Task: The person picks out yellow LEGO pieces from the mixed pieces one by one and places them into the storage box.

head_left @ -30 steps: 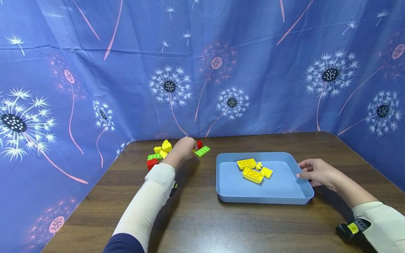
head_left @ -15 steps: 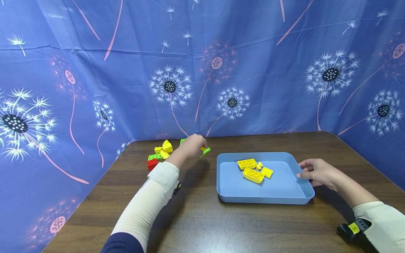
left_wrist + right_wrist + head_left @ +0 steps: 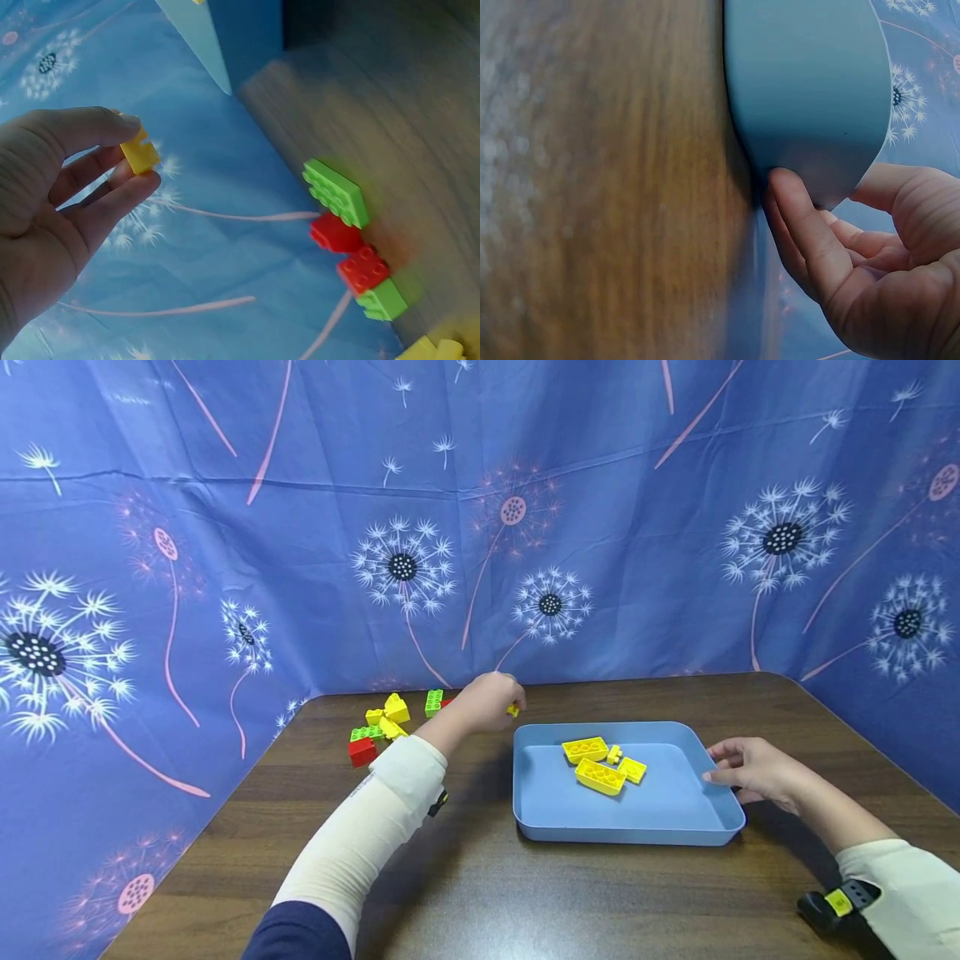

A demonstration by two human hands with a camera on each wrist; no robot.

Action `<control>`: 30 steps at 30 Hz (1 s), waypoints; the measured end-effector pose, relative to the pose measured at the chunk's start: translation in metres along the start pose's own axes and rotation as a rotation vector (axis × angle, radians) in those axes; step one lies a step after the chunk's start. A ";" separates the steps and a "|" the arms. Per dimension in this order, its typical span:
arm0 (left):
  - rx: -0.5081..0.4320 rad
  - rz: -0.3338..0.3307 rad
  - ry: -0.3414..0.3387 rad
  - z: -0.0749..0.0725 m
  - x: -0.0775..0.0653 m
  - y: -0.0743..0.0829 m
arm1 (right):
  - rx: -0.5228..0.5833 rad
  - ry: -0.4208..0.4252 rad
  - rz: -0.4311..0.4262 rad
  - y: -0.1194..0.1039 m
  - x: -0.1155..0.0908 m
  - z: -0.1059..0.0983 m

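Observation:
A small yellow building brick (image 3: 139,154) with a notched side is pinched between the thumb and fingertips of my left hand (image 3: 487,703). In the head view that hand is above the table, just off the back left corner of a shallow blue tray (image 3: 675,806). My right hand (image 3: 765,772) holds the tray's right wall, thumb over the rim and fingers against the outside, as the right wrist view also shows. Inside the tray lie two long yellow bricks (image 3: 600,777), a small yellow piece (image 3: 614,754) and a flat square yellow brick (image 3: 632,769).
At the table's back left is a loose group of yellow bricks (image 3: 396,707), a green brick (image 3: 367,733) and a red brick (image 3: 363,752). More green bricks (image 3: 334,193) and red bricks (image 3: 364,270) lie nearby. A patterned blue cloth (image 3: 637,527) hangs behind the wooden table (image 3: 480,893).
My left hand has moved right, from the loose bricks towards the tray, with the small yellow brick in its fingers. My right hand and the tray have stayed put.

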State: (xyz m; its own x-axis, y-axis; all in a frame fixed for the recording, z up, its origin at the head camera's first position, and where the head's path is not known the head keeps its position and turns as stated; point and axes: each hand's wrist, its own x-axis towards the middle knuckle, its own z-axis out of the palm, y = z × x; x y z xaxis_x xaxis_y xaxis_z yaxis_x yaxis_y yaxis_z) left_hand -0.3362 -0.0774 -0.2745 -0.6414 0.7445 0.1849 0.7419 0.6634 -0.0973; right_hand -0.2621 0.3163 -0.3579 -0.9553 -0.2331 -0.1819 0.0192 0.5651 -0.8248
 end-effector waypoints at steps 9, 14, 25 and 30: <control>-0.049 -0.019 -0.036 -0.009 0.014 0.020 | 0.005 0.002 -0.001 0.001 0.000 -0.001; -0.068 -0.011 -0.044 -0.010 0.019 0.030 | 0.002 0.002 0.007 0.003 0.002 0.000; -0.062 0.044 -0.065 -0.002 0.044 0.050 | 0.014 0.011 0.009 0.002 -0.001 0.001; -0.106 0.050 -0.076 0.000 0.056 0.060 | 0.014 0.007 0.002 0.001 -0.001 0.001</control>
State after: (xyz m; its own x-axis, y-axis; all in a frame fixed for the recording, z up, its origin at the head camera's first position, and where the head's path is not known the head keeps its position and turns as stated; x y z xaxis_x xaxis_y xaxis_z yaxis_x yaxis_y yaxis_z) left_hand -0.3279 0.0040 -0.2698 -0.6130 0.7827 0.1076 0.7873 0.6166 0.0002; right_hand -0.2607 0.3164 -0.3595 -0.9573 -0.2266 -0.1796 0.0248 0.5545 -0.8318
